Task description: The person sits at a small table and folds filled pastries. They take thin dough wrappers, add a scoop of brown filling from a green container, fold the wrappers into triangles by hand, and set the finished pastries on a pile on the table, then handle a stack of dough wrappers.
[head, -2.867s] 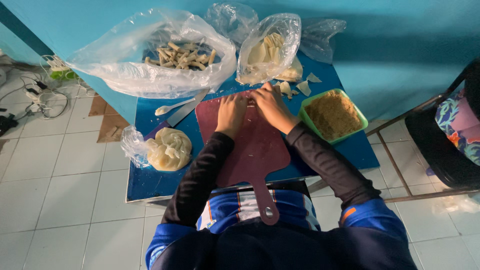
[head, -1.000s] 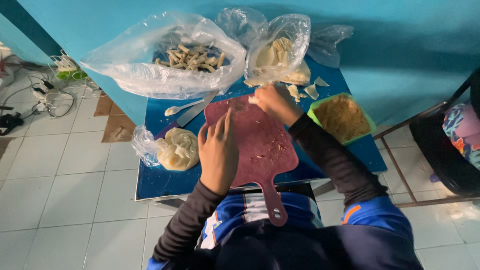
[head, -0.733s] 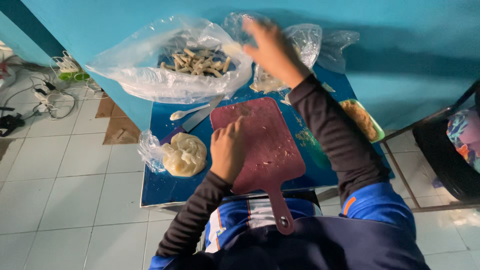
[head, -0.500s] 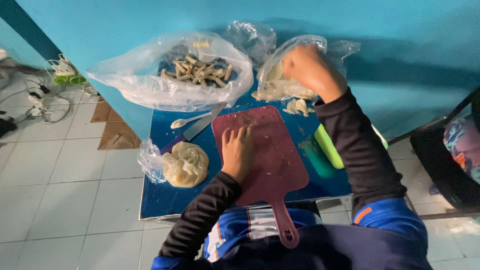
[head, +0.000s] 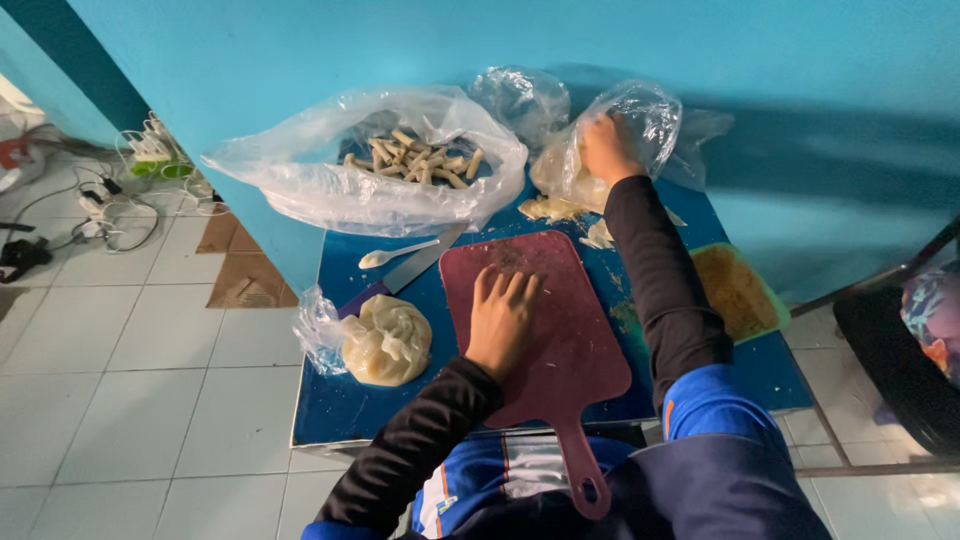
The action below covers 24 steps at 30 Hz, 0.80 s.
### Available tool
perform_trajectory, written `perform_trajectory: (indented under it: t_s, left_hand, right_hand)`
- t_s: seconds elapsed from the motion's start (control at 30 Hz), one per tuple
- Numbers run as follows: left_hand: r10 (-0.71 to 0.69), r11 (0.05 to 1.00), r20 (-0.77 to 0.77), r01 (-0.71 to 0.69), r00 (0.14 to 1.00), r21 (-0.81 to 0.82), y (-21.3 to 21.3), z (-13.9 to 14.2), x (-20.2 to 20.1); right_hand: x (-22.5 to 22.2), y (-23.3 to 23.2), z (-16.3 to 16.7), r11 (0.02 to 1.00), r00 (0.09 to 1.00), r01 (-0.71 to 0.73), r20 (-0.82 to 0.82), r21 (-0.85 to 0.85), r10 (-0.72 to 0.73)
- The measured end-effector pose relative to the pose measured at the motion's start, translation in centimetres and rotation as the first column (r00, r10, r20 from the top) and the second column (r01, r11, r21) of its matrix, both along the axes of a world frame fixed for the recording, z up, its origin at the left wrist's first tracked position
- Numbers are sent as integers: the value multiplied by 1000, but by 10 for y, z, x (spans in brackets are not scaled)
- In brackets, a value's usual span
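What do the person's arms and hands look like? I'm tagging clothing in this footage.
Both arms wear long, close-fitting black sleeves to the wrist under a blue top with an orange stripe. The left hand and right hand are bare: no gloves; any rings or watch cannot be made out.

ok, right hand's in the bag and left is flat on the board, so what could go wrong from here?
1. The cutting board has its handle past the table edge; the left hand pressing there might tip it.
2. The knife lies close by the left hand, so a sideways reach could brush the blade.
3. The right hand pulling on the thin plastic bag may drag the contents off the table.
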<state>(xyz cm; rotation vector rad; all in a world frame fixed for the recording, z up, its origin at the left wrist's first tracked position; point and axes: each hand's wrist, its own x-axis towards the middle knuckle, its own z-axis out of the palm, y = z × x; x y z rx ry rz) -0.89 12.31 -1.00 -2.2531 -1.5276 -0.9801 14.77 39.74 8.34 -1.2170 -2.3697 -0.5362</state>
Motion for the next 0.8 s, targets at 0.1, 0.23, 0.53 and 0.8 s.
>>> perform_trajectory:
  t_s: [0.1, 0.23, 0.53, 0.8]
  left_hand:
    - [-29, 999, 8, 29, 1000, -12, 0, -1, 2]
    - [-12, 999, -10, 13, 1000, 48, 3, -7, 3]
    - [-52, 999, 41, 51, 998, 16, 6, -16, 0]
    - [-52, 999, 0, 52, 999, 17, 7, -16, 0]
  right_hand:
    - [2, -8, -1, 991, 981, -84, -183, -109, 63]
    - [-2, -5, -20, 998, 952, -34, -302, 62, 51]
    - [-4, 0, -30, 955, 963, -176, -242, -240, 117]
    - [-5, -3, -25, 947, 972, 86, -184, -310, -148]
